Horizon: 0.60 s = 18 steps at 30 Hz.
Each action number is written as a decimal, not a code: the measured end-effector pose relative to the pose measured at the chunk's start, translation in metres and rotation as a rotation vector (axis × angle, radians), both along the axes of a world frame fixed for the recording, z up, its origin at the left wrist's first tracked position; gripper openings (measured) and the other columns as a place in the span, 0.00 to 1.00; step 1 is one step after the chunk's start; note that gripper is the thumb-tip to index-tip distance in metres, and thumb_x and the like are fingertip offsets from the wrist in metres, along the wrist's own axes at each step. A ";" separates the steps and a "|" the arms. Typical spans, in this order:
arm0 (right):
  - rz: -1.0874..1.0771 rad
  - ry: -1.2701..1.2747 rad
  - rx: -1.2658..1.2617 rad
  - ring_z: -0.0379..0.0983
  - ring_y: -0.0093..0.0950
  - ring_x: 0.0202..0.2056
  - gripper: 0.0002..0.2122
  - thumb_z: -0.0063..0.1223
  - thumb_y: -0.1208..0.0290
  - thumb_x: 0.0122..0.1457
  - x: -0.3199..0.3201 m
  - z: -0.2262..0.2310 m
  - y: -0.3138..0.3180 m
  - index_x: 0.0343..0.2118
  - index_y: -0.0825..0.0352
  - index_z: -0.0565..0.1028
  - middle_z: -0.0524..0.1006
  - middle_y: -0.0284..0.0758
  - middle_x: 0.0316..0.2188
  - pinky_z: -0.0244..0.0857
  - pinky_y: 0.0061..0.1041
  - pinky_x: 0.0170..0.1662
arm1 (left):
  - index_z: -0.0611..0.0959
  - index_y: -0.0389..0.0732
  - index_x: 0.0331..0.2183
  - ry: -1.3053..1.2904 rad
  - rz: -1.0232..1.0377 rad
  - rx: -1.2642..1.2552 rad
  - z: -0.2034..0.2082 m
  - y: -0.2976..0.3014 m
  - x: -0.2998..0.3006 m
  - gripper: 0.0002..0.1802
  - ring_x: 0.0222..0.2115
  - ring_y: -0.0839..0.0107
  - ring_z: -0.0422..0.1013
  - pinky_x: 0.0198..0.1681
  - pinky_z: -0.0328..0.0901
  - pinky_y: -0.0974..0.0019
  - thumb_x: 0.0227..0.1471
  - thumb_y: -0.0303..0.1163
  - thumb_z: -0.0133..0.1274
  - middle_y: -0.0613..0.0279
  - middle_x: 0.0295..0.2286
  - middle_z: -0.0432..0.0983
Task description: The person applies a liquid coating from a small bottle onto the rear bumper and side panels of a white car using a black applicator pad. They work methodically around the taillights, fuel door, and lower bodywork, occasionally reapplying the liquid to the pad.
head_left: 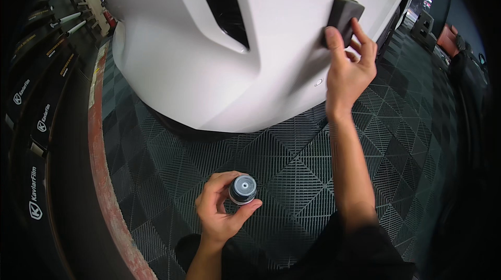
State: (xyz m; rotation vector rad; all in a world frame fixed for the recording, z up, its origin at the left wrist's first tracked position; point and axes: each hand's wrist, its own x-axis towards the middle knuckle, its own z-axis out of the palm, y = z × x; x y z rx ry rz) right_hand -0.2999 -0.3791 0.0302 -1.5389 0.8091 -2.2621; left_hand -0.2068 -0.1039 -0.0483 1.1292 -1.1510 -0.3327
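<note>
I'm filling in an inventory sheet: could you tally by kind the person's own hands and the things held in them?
Hands: 2, the left hand and right hand
Containers: 1, a small round container
Blocks: 1, a dark block
Total: 4

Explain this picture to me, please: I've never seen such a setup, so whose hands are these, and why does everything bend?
There is no robot here, just a person's two bare hands. A wide fisheye camera worn on the head looks down, so straight edges curve toward the rim. The left hand holds a small bottle, seen from above. The right hand grips a dark block at the white car; whether the block touches the paint is hard to tell. Below lies a dark, patterned tile floor.
</note>
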 end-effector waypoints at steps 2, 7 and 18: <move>-0.009 0.059 -0.063 0.68 0.25 0.39 0.22 0.71 0.68 0.44 0.025 -0.009 0.034 0.45 0.64 0.78 0.74 0.33 0.39 0.62 0.23 0.37 | 0.73 0.32 0.44 0.007 -0.006 -0.021 0.000 0.001 0.000 0.29 0.36 0.67 0.76 0.38 0.74 0.68 0.39 0.24 0.69 0.51 0.37 0.75; -0.009 0.169 -0.167 0.68 0.37 0.41 0.23 0.71 0.73 0.38 0.053 -0.030 0.080 0.42 0.64 0.79 0.73 0.41 0.41 0.65 0.32 0.46 | 0.73 0.32 0.44 -0.003 -0.002 -0.043 0.001 -0.005 -0.004 0.30 0.37 0.65 0.75 0.39 0.74 0.66 0.39 0.23 0.69 0.49 0.38 0.75; -0.188 0.185 -0.172 0.69 0.36 0.46 0.22 0.65 0.72 0.44 -0.006 -0.038 -0.007 0.47 0.61 0.78 0.73 0.41 0.47 0.58 0.33 0.50 | 0.71 0.32 0.44 0.069 0.038 -0.003 -0.008 -0.018 -0.011 0.29 0.35 0.65 0.75 0.35 0.75 0.68 0.41 0.24 0.67 0.50 0.37 0.73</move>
